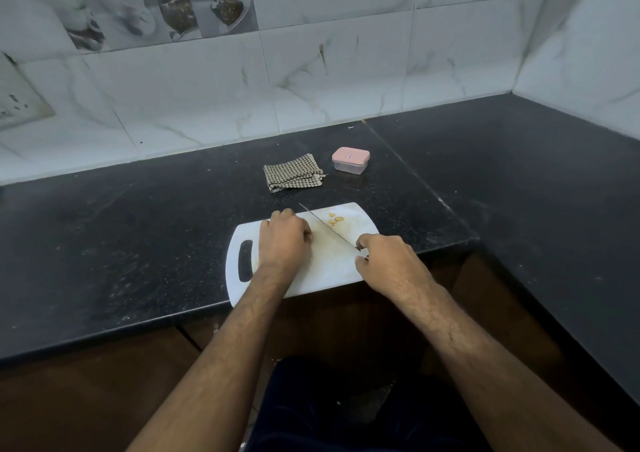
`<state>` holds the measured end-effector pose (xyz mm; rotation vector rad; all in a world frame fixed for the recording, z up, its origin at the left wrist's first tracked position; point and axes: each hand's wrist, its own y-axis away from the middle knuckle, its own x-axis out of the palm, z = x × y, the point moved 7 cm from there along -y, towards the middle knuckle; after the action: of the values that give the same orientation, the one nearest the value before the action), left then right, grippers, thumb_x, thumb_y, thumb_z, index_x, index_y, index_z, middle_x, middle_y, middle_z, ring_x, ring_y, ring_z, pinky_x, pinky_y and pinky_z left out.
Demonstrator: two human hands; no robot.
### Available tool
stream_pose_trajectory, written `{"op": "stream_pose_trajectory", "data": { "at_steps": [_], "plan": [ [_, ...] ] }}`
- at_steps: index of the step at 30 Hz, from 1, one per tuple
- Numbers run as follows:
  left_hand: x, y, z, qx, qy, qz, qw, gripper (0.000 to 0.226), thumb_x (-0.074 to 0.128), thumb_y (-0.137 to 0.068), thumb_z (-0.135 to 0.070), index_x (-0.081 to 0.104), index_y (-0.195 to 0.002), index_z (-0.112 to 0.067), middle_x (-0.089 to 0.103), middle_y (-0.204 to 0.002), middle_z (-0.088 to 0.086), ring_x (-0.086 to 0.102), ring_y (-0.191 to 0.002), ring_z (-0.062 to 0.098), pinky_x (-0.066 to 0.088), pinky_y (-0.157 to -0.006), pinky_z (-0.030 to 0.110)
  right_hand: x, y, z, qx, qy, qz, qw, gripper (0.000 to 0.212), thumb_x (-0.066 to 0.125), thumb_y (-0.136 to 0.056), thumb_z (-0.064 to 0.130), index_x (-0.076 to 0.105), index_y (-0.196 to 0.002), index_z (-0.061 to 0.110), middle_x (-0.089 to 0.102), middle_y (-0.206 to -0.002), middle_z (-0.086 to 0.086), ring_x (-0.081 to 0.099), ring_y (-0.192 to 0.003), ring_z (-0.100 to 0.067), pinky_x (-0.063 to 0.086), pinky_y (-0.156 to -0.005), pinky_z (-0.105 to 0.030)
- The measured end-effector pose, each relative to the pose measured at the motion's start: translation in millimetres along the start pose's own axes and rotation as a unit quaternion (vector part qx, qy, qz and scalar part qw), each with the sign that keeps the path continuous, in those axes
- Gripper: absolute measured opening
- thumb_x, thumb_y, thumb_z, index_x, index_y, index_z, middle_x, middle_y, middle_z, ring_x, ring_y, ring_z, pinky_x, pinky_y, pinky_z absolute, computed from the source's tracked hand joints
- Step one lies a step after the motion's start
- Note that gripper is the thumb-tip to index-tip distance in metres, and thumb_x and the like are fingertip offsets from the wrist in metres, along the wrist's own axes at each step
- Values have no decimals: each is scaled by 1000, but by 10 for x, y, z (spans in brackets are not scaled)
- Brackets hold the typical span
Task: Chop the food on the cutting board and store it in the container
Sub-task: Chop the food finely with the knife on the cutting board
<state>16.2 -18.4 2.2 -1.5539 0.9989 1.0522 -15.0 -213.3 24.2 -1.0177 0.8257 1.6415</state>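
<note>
Head view: my right hand grips knife, left hand curled on board; few slices cut, box lidded, storing undone.

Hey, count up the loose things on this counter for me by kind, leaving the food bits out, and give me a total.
Cutting board: 1
Knife: 1
Lidded container: 1
Folded checked cloth: 1
Total: 4
</note>
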Motion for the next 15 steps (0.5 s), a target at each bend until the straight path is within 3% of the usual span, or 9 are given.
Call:
{"op": "stream_pose_trajectory", "data": {
  "at_steps": [2, 6, 9, 12, 15],
  "plan": [
    [8, -35, -35, 8, 5, 1, 1000, 17, 60, -100, -26, 76, -106, -25, 63, -114, 0, 52, -110, 22, 39, -94, 37, -21, -5, -44, 5, -20, -5, 1000, 33, 54, -100, 28, 59, -132, 25, 66, -115, -5, 62, -93, -20, 52, -74, -32],
    [-12, -209, -2, -31, 133, -8, 991, 12, 66, -95, -25, 77, -91, -29, 68, -93, -11, 61, -100, 17, 44, -97, 43, -115, -7, -84, 3, -45, -26, 999, 31, 54, -100, 27, 60, -129, 23, 67, -112, -5, 66, -87, -19, 57, -73, -34],
    [38, -368, -118, -57, 200, 9, 978, 9, 72, -93, -32, 75, -85, -31, 66, -79, -19, 63, -88, 10, 48, -100, 47, -200, -20, -212, 10, -54, -35, 998, 30, 54, -100, 25, 60, -129, 21, 67, -108, -2, 64, -88, -16, 50, -70, -29],
    [127, -441, -201, -76, 226, 35, 971, 16, 74, -92, -39, 71, -80, -30, 64, -73, -20, 62, -86, 8, 48, -100, 46, -230, -25, -346, 19, -54, -31, 998, 26, 53, -100, 24, 62, -124, 19, 67, -103, 0, 63, -84, -14, 49, -68, -27],
    [181, -432, -162, -77, 214, 38, 973, 15, 68, -97, -34, 70, -83, -29, 61, -75, -20, 59, -85, 10, 47, -102, 49, -205, -37, -404, 25, -48, -21, 998, 22, 53, -101, 24, 62, -120, 18, 63, -96, 3, 63, -82, -12, 50, -68, -27]
  ]
}}
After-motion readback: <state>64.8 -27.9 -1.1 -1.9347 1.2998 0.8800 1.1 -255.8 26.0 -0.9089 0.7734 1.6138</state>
